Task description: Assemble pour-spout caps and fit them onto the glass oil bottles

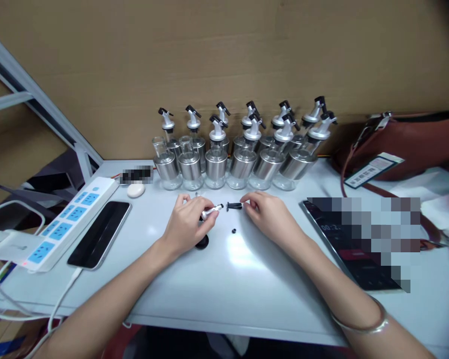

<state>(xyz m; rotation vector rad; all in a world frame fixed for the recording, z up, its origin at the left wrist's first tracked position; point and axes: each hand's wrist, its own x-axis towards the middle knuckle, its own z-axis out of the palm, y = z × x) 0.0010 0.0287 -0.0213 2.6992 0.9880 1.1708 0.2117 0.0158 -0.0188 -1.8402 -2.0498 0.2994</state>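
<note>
Pinched in my left hand (189, 222) is a silver pourer spout (212, 211) with a black tip, pointing to the right. Under that hand, a round black piece (202, 243) shows partly on the table. My right hand (267, 214) is curved with its fingers apart, the fingertips at the right end of a slim black lever (234, 205). Whether they touch it is hard to tell. A tiny black cap (234, 231) lies on the table between the hands. Behind stand glass bottles (216, 167) with steel bands; most carry silver pourers with black levers.
A power strip (69, 224) and a phone (100, 234) with a cable lie at the left, near a white round object (135, 190). At the right are a partly blurred tablet-like device (344, 249) and a brown bag (415, 144). A cardboard wall (224, 60) closes the back.
</note>
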